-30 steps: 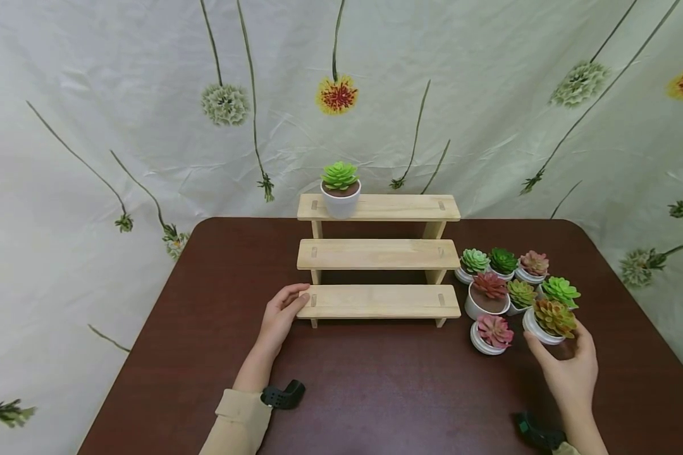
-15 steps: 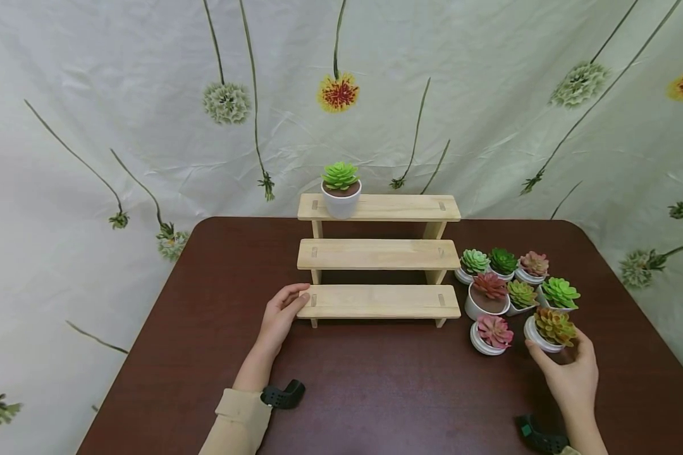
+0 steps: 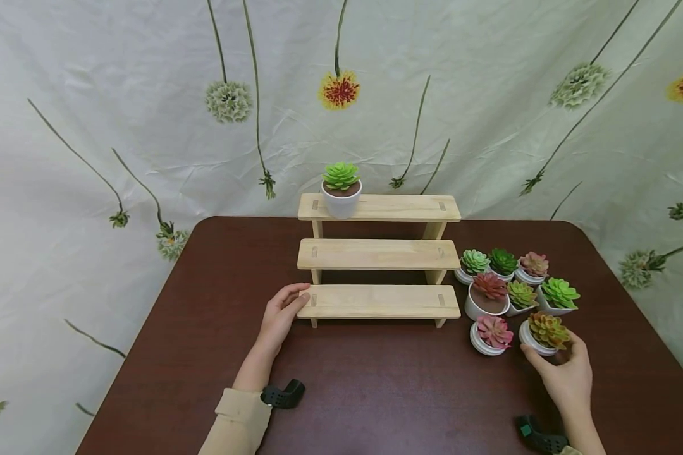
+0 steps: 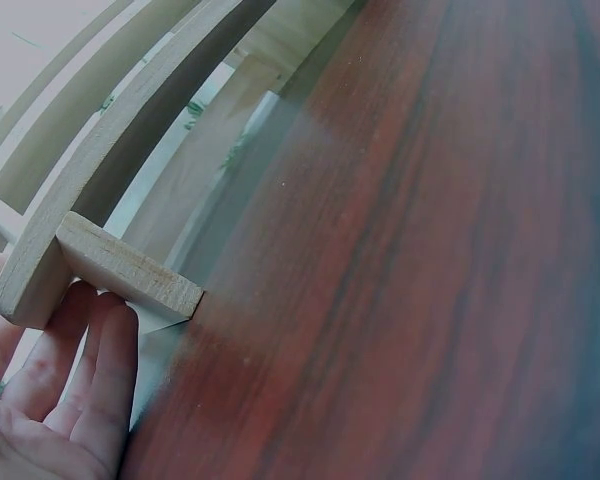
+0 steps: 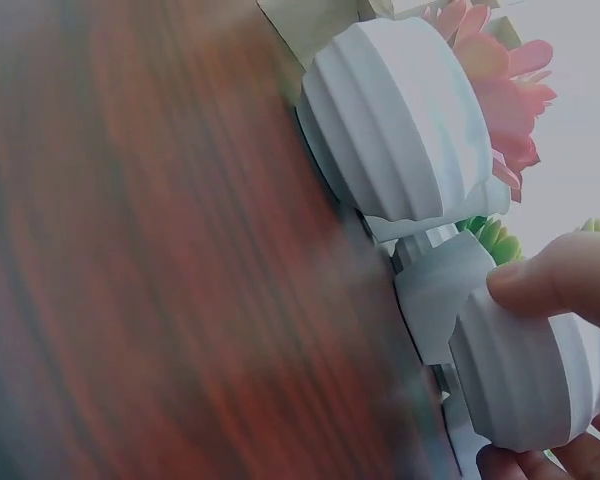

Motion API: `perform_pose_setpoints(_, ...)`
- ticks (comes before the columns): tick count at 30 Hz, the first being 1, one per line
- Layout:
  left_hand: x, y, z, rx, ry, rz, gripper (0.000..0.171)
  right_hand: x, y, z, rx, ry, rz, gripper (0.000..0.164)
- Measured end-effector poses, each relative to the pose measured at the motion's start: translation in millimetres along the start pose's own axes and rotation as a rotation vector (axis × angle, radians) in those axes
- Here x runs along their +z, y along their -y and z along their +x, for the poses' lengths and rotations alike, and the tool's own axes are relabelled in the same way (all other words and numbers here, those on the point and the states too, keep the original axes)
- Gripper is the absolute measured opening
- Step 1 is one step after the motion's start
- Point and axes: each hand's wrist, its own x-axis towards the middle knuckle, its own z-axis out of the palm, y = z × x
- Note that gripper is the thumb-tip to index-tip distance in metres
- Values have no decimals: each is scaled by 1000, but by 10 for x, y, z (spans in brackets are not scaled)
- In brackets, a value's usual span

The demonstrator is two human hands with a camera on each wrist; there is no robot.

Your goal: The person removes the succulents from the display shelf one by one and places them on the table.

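Observation:
A three-step wooden display stand [image 3: 378, 302] stands mid-table. My left hand [image 3: 277, 319] grips the left end of its lowest step; in the left wrist view, fingers [image 4: 110, 370] lie under the board beside the leg [image 4: 130, 265]. On the right, my right hand [image 3: 566, 373] pinches a white ribbed pot [image 5: 525, 385] between thumb and fingers. An orange-green succulent [image 3: 548, 330] grows in that pot. Just left of it sits a pink succulent [image 3: 494, 331] in another ribbed white pot [image 5: 400, 120].
Several more potted succulents cluster behind, among them a dark red one [image 3: 491, 285] and a bright green one [image 3: 560, 292]. A light green succulent [image 3: 340, 175] in a white pot [image 3: 341, 203] occupies the top step's left end. Flower-printed cloth [image 3: 489, 126] hangs behind the brown table [image 3: 375, 392].
My right hand has shifted the orange-green succulent's pot slightly left and toward me, closer to the pink one. The left hand stays on the stand.

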Motion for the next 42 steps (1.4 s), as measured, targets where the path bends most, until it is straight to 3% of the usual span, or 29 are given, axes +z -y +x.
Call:
perform_pose_setpoints(8,-7,4,-8,0,3,0,31,27,-22,23,26,32,3,79)
perform_pose_setpoints(42,0,-13,-5,-6,9,-26,31,107,-15,48,-30,123,-14,77)
